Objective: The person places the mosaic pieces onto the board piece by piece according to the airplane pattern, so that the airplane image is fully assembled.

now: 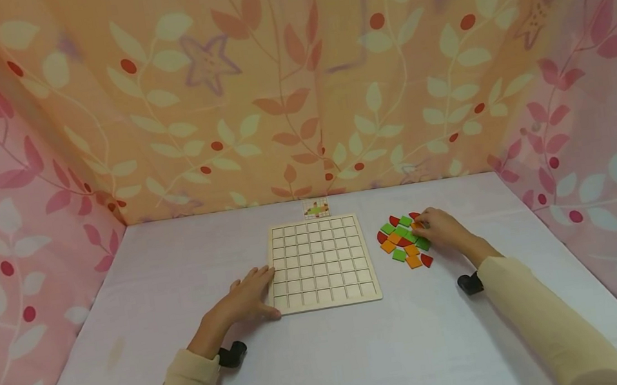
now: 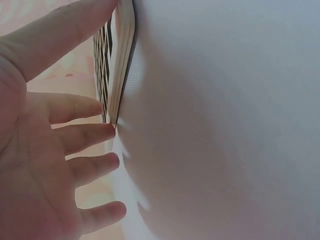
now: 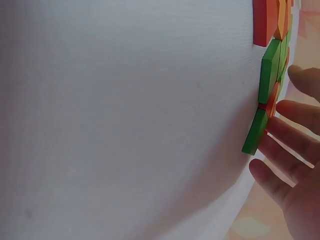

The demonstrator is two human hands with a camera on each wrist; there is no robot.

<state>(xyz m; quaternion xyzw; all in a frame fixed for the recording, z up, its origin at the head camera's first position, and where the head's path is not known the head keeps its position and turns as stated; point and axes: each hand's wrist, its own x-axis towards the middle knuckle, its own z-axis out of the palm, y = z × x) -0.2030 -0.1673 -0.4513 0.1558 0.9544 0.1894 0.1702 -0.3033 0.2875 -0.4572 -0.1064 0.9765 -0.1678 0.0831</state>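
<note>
A pale wooden grid board lies flat on the table. My left hand rests at its left edge, fingers spread and fairly straight, thumb at the near left corner. The left wrist view shows the thumb and some fingertips against the board's side. To the right of the board is a loose cluster of green, orange and red tiles, including a green square and a red quarter-round. My right hand reaches over the cluster's right side, fingertips at an orange tile. In the right wrist view, thumb and fingers stand apart beside a green tile.
A small card with a coloured grid picture lies just behind the board. White cloth covers the table. Flowered curtains close off the back and both sides. Each wrist carries a black camera mount.
</note>
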